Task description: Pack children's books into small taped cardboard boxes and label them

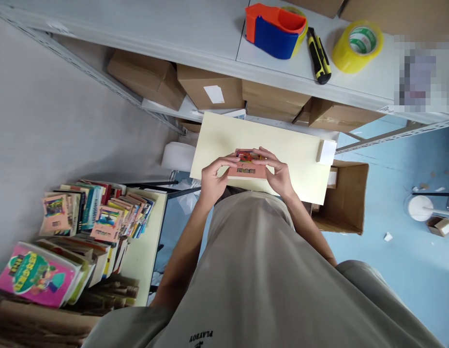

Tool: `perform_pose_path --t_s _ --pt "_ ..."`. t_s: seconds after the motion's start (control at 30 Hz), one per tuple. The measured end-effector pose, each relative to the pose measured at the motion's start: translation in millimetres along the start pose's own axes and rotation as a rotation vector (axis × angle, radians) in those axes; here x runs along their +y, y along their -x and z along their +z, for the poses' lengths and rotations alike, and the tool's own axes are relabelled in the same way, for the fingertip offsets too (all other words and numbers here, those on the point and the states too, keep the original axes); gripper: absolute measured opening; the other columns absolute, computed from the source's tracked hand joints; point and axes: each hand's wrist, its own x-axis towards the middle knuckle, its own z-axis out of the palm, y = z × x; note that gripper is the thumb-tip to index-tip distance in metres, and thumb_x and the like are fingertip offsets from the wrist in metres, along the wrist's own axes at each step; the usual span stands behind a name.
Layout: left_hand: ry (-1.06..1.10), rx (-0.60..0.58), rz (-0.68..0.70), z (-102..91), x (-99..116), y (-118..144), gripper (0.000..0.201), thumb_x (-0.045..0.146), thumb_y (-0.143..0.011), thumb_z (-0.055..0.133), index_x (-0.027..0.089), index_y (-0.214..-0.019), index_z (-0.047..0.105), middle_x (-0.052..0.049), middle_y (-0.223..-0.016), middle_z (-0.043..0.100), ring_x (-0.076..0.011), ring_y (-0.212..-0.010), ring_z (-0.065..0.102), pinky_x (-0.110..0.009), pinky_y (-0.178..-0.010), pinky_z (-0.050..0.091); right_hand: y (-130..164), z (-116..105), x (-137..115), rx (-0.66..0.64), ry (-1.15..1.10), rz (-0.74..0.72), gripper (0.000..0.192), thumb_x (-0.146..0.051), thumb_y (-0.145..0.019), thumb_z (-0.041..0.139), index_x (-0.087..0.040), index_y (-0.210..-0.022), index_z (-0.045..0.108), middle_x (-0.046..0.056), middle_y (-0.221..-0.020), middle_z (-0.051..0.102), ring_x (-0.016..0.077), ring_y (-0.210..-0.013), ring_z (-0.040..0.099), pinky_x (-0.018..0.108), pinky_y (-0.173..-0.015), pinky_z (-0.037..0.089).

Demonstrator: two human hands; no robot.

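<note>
A small pink book (248, 172) with a colourful picture on its cover is held between both hands, over the near edge of a pale yellow tabletop (293, 154). My left hand (216, 175) grips its left side, fingers over the cover and thumb at the near edge. My right hand (278, 173) grips its right side, fingers lying across the upper cover. A small white block-like stack (326, 152) stands at the tabletop's right end.
Ahead, a grey shelf (195, 29) carries an orange and blue tape dispenser (275, 31), a box cutter (319, 55) and a yellow tape roll (358, 46). Cardboard boxes (210, 87) fill the shelf below. An open carton (350, 198) is at right; stacked books (108, 222) stand at left.
</note>
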Motion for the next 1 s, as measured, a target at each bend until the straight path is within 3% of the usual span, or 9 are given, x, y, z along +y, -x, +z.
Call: perform_pose_path --t_s 0.17,0.23,0.33,0.5,0.63,0.7,0.77,0.87,1.0 --pt "-0.009 0.073 -0.039 1.9 -7.4 9.8 0.032 0.056 -0.105 0.084 0.024 -0.104 0.078 -0.009 -0.112 0.088 -0.0256 -0.116 0.086 -0.046 -0.112 0.068 1.6 -3.1 -2.1 -0.025 0.011 0.03 0.03 -0.056 -0.113 0.071 -0.038 -0.127 0.09 0.004 -0.149 0.083 0.0311 -0.148 0.071 0.059 -0.13 0.054" --pt "0.015 0.137 -0.118 2.6 -10.6 11.2 0.044 0.063 -0.097 0.091 0.024 -0.109 0.075 -0.006 -0.104 0.087 -0.0221 -0.099 0.086 -0.036 -0.094 0.071 3.8 -1.7 -4.6 -0.001 0.004 0.098 0.044 -0.061 -0.11 0.073 -0.033 -0.143 0.084 0.007 -0.132 0.087 0.029 -0.123 0.079 0.05 -0.11 0.066" --pt "0.045 0.163 -0.229 0.7 -11.9 12.0 0.056 0.073 -0.092 0.091 0.024 -0.109 0.072 -0.003 -0.096 0.085 -0.0162 -0.076 0.079 -0.028 -0.071 0.066 8.2 2.3 -10.6 0.019 -0.041 0.225 0.065 -0.067 -0.107 0.076 -0.033 -0.162 0.069 0.003 -0.108 0.085 0.0221 -0.088 0.073 0.039 -0.08 0.066" --pt "0.063 0.052 -0.267 -8.0 -10.5 16.9 0.063 0.075 -0.101 0.079 0.022 -0.133 0.08 -0.013 -0.123 0.087 -0.0184 -0.082 0.079 -0.031 -0.073 0.066 11.6 1.5 -18.2 -0.003 -0.109 0.283 0.051 -0.071 -0.106 0.075 -0.034 -0.141 0.082 0.0 -0.093 0.075 0.0177 -0.071 0.061 0.035 -0.066 0.06" --pt "0.112 0.019 -0.259 -7.6 -9.5 22.3 0.074 0.074 -0.091 0.091 0.022 -0.142 0.078 -0.015 -0.131 0.086 -0.0192 -0.088 0.082 -0.032 -0.081 0.068 10.1 -2.6 -17.7 -0.049 -0.149 0.293 0.052 -0.07 -0.104 0.073 -0.034 -0.141 0.082 0.002 -0.11 0.084 0.0179 -0.078 0.067 0.033 -0.065 0.061" --pt "0.126 0.048 -0.288 -4.6 -6.7 24.2 0.072 0.076 -0.089 0.092 0.021 -0.134 0.079 -0.013 -0.118 0.087 -0.018 -0.081 0.081 -0.031 -0.077 0.067 9.6 -1.4 -18.2 -0.071 -0.145 0.291 0.054 -0.07 -0.097 0.083 -0.031 -0.135 0.083 0.004 -0.11 0.087 0.0177 -0.077 0.069 0.032 -0.064 0.06" --pt "0.124 0.082 -0.343 -1.2 -2.5 25.8 0.065 0.079 -0.09 0.089 0.021 -0.118 0.079 -0.006 -0.092 0.084 -0.0153 -0.064 0.075 -0.028 -0.065 0.062 9.7 2.1 -20.1 -0.065 -0.124 0.308 0.053 -0.073 -0.094 0.087 -0.026 -0.118 0.085 0.004 -0.093 0.085 0.0162 -0.068 0.065 0.031 -0.06 0.057" --pt "0.095 0.13 -0.403 1.9 3.6 27.5 0.063 0.084 -0.093 0.084 0.022 -0.095 0.074 0.004 -0.058 0.064 -0.0117 -0.044 0.057 -0.026 -0.046 0.046 10.6 7.7 -23.6 -0.054 -0.07 0.345 0.06 -0.082 -0.097 0.081 -0.022 -0.09 0.081 -0.001 -0.064 0.07 0.0124 -0.053 0.052 0.029 -0.052 0.047" --pt "0.025 0.192 -0.382 -0.1 8.5 29.1 0.064 0.087 -0.092 0.082 0.023 -0.092 0.075 0.007 -0.05 0.054 -0.0113 -0.039 0.046 -0.027 -0.042 0.035 12.4 9.7 -22.5 -0.095 0.006 0.325 0.065 -0.086 -0.096 0.079 -0.023 -0.085 0.08 -0.002 -0.061 0.063 0.0121 -0.054 0.049 0.028 -0.053 0.044"
